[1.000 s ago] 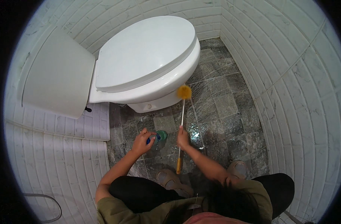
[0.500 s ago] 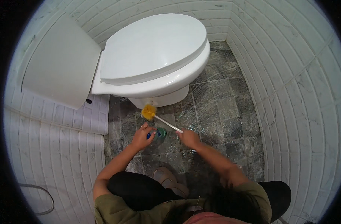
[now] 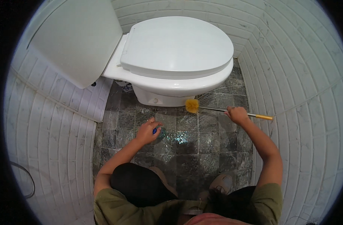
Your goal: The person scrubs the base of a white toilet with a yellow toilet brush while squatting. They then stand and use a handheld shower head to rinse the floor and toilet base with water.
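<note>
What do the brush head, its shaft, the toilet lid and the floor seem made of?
Brush head: fuzzy, yellow, bristly; probably synthetic. Shaft: likely metal, thin and silvery. Toilet lid: smooth, glossy white, perhaps plastic. Floor: mottled grey, tiled, stone or stone-look ceramic; glints suggest wetness.

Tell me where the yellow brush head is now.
In the head view, the yellow brush head is slightly right of centre, by the toilet base, left of the right hand.
</note>
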